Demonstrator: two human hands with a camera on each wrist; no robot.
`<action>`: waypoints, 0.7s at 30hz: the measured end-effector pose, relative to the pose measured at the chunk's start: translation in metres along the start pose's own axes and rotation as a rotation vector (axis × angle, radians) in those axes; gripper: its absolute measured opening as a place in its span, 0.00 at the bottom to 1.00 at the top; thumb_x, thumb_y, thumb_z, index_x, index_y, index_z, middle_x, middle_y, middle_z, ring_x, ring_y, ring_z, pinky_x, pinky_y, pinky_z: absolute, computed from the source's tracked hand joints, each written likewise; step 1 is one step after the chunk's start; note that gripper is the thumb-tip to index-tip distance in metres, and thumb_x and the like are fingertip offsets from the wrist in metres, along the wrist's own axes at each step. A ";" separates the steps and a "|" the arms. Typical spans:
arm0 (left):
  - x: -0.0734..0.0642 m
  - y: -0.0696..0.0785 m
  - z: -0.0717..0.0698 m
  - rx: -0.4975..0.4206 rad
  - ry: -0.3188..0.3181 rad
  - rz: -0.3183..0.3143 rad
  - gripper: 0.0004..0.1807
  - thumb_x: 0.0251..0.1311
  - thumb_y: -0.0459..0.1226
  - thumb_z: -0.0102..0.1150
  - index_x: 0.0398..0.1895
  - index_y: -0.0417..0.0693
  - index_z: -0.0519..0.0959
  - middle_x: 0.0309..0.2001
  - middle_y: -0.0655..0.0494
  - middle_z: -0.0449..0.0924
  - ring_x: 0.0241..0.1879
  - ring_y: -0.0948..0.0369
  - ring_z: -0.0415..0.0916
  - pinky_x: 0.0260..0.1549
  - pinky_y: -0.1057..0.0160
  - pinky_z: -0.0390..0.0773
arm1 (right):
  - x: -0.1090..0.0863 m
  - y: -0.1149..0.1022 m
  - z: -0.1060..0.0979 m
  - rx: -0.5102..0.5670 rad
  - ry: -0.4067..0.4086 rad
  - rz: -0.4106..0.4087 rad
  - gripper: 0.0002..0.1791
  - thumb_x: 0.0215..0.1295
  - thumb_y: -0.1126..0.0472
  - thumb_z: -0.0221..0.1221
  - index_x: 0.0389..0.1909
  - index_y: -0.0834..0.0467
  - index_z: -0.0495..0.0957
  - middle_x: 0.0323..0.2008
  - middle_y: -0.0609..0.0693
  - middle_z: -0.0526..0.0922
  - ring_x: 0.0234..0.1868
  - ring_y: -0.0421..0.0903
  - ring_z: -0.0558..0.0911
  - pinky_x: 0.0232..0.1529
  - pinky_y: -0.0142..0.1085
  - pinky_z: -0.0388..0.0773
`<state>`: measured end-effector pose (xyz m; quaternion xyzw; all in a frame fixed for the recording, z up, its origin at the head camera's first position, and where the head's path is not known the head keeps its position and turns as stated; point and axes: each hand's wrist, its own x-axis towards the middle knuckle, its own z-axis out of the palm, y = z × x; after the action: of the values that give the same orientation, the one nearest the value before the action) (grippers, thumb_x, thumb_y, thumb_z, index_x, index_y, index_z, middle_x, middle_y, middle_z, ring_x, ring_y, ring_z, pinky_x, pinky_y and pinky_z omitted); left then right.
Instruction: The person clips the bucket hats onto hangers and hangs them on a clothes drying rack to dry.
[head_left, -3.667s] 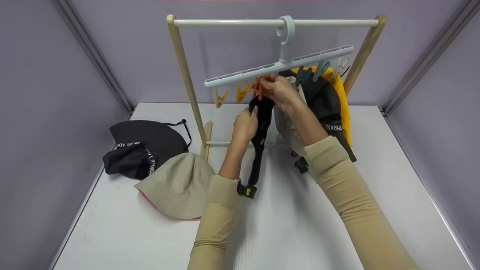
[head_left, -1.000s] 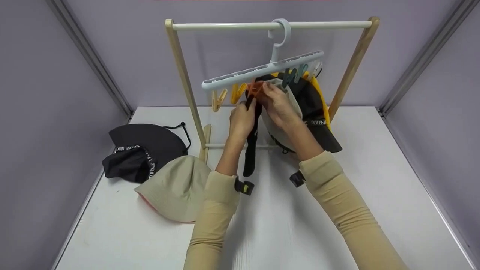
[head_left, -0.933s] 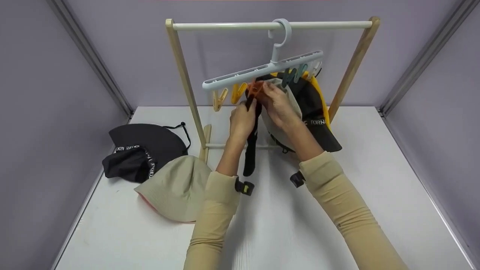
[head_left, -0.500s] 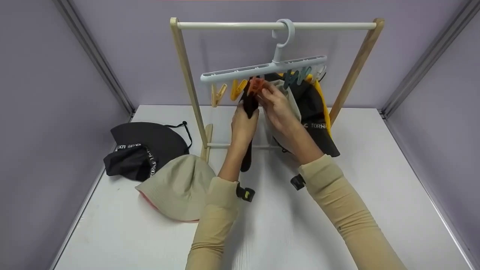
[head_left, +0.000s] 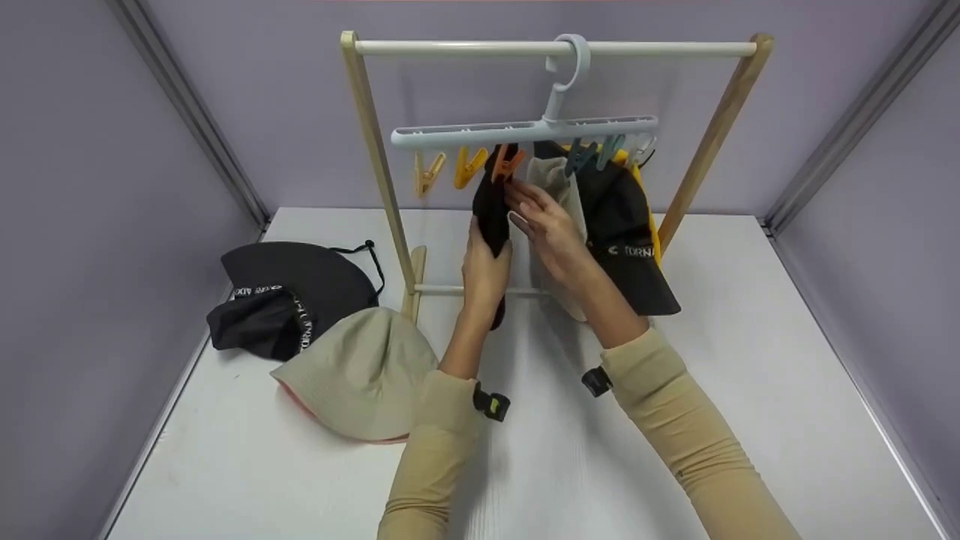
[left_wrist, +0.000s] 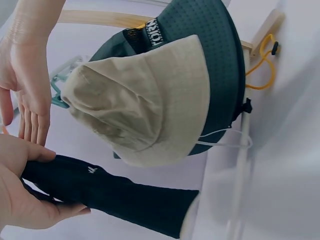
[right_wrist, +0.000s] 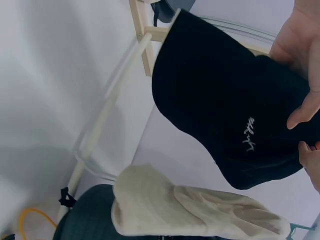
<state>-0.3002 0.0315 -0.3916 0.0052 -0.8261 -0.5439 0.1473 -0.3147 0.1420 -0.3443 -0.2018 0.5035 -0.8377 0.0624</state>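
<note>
A black bucket hat (head_left: 492, 210) with small white stitched lettering hangs folded at the orange clip (head_left: 507, 163) of a pale blue hanger (head_left: 480, 133). My left hand (head_left: 486, 270) grips it from below; in the left wrist view, thumb and fingers lie on either side of the black cloth (left_wrist: 115, 192). Just right of the clip, my right hand (head_left: 551, 229) has its fingers extended, fingertips close to the hat's upper part; whether they touch it is unclear. Behind this hand hangs a beige bucket hat (left_wrist: 125, 100), beside a dark brimmed hat (head_left: 630, 217) with white lettering.
Left of the orange clip hang a yellow clip (head_left: 470, 166) and a cream clip (head_left: 427, 174). A wooden rack (head_left: 367, 135) carries the hanger on its white bar. On the table's left lie a black wide-brimmed hat (head_left: 315, 277) and a beige hat with pink lining (head_left: 367, 375).
The orange clip has gone from my right fingers' grasp to hanging free of them. My left hand has moved lower on the black hat, and the hanger's tilt has levelled out.
</note>
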 end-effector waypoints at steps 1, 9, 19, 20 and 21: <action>-0.001 -0.002 0.001 -0.009 -0.006 0.004 0.36 0.64 0.37 0.51 0.69 0.36 0.48 0.65 0.42 0.58 0.61 0.52 0.59 0.56 0.55 0.61 | -0.002 0.002 0.000 -0.002 0.000 -0.004 0.24 0.71 0.70 0.39 0.66 0.70 0.51 0.65 0.64 0.56 0.65 0.54 0.57 0.63 0.42 0.50; -0.034 -0.014 -0.008 -0.158 -0.110 -0.029 0.40 0.61 0.41 0.54 0.70 0.39 0.45 0.67 0.42 0.53 0.63 0.52 0.56 0.58 0.54 0.58 | -0.024 0.011 -0.004 -0.032 0.073 0.006 0.21 0.70 0.71 0.41 0.63 0.72 0.56 0.62 0.65 0.61 0.63 0.56 0.61 0.62 0.44 0.54; -0.093 -0.055 -0.052 -0.241 -0.035 -0.132 0.39 0.63 0.51 0.51 0.70 0.40 0.51 0.66 0.37 0.52 0.64 0.46 0.53 0.57 0.49 0.59 | -0.062 0.044 -0.015 0.221 0.378 0.091 0.11 0.68 0.74 0.42 0.48 0.70 0.67 0.50 0.65 0.74 0.54 0.58 0.72 0.58 0.46 0.61; -0.096 -0.062 -0.057 -0.257 -0.003 -0.152 0.37 0.64 0.49 0.50 0.69 0.38 0.52 0.66 0.36 0.53 0.64 0.45 0.53 0.57 0.49 0.59 | -0.065 0.050 -0.016 0.238 0.413 0.105 0.10 0.68 0.74 0.42 0.47 0.70 0.67 0.48 0.65 0.75 0.51 0.57 0.74 0.57 0.45 0.62; -0.099 -0.070 -0.063 -0.275 0.036 -0.172 0.35 0.65 0.46 0.50 0.68 0.36 0.52 0.65 0.35 0.53 0.63 0.44 0.53 0.57 0.50 0.59 | -0.068 0.057 -0.018 0.257 0.451 0.121 0.10 0.67 0.74 0.42 0.45 0.70 0.67 0.46 0.64 0.76 0.49 0.55 0.76 0.56 0.45 0.64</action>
<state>-0.2002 -0.0370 -0.4551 0.0651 -0.7376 -0.6623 0.1143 -0.2655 0.1498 -0.4194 0.0302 0.4053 -0.9134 0.0237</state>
